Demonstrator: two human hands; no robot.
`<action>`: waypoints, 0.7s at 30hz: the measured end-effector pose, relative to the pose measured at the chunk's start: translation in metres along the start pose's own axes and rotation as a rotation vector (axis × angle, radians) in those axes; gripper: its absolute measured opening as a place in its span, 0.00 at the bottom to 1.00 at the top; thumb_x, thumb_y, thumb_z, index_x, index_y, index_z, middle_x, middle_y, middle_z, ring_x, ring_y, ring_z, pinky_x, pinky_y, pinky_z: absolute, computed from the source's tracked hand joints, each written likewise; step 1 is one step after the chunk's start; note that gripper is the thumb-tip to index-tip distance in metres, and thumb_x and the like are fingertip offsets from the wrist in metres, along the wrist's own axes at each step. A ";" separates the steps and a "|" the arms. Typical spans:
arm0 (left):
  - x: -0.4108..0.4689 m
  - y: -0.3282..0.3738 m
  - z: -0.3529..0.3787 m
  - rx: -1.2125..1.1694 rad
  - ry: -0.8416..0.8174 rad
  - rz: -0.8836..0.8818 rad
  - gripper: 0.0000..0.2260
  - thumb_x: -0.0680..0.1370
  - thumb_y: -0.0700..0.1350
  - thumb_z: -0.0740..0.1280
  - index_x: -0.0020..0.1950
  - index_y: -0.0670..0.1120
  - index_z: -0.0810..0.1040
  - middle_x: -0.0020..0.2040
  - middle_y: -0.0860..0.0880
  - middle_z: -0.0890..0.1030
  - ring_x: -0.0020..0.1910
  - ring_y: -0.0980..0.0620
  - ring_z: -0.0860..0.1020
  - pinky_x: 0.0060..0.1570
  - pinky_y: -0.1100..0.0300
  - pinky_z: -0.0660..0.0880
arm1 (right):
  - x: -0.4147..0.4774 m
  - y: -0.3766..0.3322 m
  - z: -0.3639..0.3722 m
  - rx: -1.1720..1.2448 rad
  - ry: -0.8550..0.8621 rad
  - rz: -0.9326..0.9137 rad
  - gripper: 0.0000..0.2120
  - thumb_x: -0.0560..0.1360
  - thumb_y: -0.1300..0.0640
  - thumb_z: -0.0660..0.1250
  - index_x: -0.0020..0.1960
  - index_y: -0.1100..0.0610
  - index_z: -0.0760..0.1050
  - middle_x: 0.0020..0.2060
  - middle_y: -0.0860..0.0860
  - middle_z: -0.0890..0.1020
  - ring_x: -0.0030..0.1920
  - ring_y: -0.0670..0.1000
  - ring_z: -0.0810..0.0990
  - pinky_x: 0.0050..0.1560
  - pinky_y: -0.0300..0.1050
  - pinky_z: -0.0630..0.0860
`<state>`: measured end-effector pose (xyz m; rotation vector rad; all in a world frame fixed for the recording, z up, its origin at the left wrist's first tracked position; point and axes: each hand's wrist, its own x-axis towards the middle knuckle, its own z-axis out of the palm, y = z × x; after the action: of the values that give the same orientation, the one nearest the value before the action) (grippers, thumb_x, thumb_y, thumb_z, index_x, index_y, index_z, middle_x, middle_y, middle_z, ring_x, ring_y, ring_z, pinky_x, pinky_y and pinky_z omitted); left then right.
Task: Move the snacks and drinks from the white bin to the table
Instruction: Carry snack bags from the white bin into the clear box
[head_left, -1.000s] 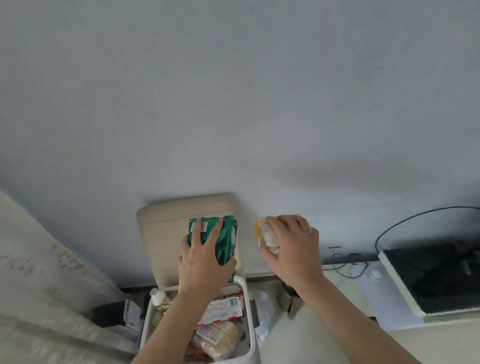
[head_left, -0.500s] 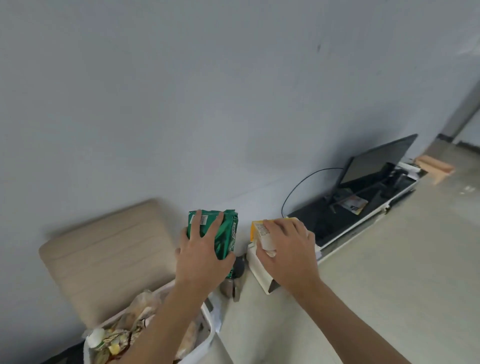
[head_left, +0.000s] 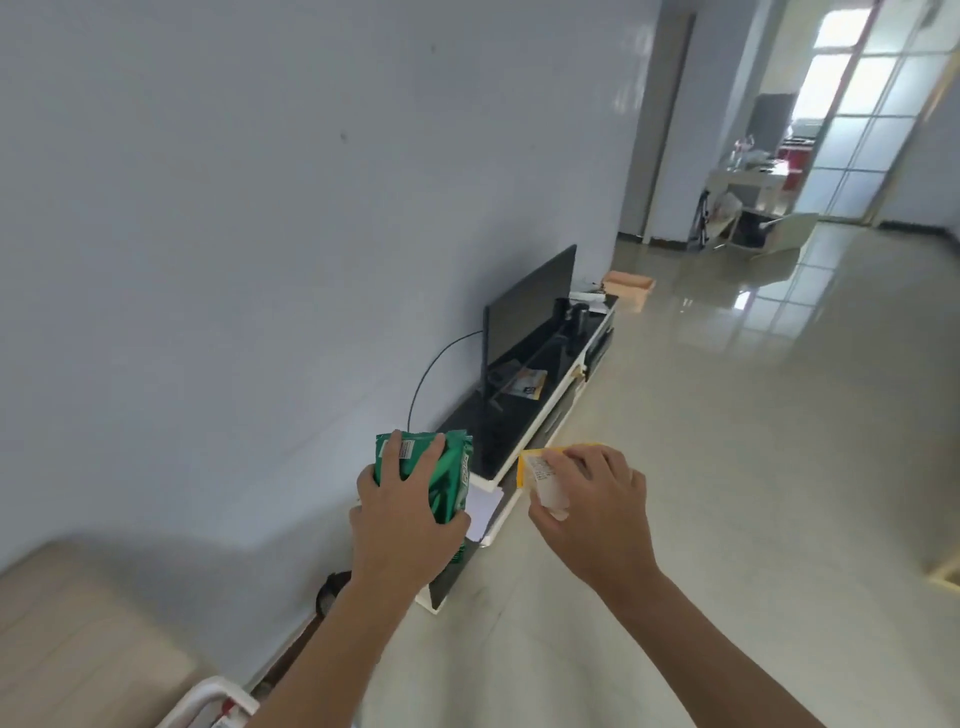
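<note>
Only a corner of the white bin (head_left: 208, 699) shows, low and well left of the TV stand (head_left: 519, 421). The left grip (head_left: 405, 525) clasps a green snack packet (head_left: 449, 480), upright in the air before the stand's near end. Just right of that near end, the right grip (head_left: 597, 514) grasps a yellow packet (head_left: 537, 465) (pale printed label towards the camera), also aloft.

The packet (head_left: 449, 479) in left hand (head_left: 405, 525) sits left of pouch (head_left: 538, 468) in right hand (head_left: 592, 514) (TV stand (head_left: 501, 431) behind both).

One head-worn camera looks forward and down, close over both forearms, toward the wall (head_left: 234, 260).
</note>
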<state>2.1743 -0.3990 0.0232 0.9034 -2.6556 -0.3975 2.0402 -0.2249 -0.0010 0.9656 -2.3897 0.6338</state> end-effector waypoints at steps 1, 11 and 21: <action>0.005 0.017 0.007 -0.007 -0.006 0.026 0.37 0.75 0.60 0.68 0.80 0.63 0.52 0.80 0.50 0.49 0.73 0.44 0.58 0.65 0.45 0.73 | -0.001 0.019 -0.006 -0.012 0.019 0.024 0.19 0.68 0.45 0.72 0.58 0.48 0.80 0.54 0.47 0.80 0.58 0.54 0.76 0.49 0.54 0.74; 0.044 0.226 0.106 -0.071 -0.130 0.256 0.39 0.74 0.60 0.68 0.79 0.65 0.50 0.81 0.52 0.47 0.76 0.42 0.54 0.68 0.39 0.71 | -0.020 0.230 -0.066 -0.130 0.078 0.279 0.18 0.69 0.43 0.71 0.58 0.45 0.80 0.54 0.45 0.79 0.60 0.53 0.75 0.51 0.54 0.73; 0.048 0.414 0.181 -0.133 -0.233 0.413 0.39 0.74 0.60 0.68 0.78 0.66 0.49 0.81 0.52 0.48 0.74 0.42 0.57 0.66 0.44 0.73 | -0.048 0.398 -0.136 -0.249 0.115 0.452 0.19 0.68 0.44 0.75 0.57 0.47 0.81 0.53 0.45 0.79 0.58 0.53 0.76 0.50 0.54 0.75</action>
<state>1.8471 -0.0842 0.0129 0.2684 -2.8863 -0.5951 1.8156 0.1338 -0.0167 0.2762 -2.5194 0.5113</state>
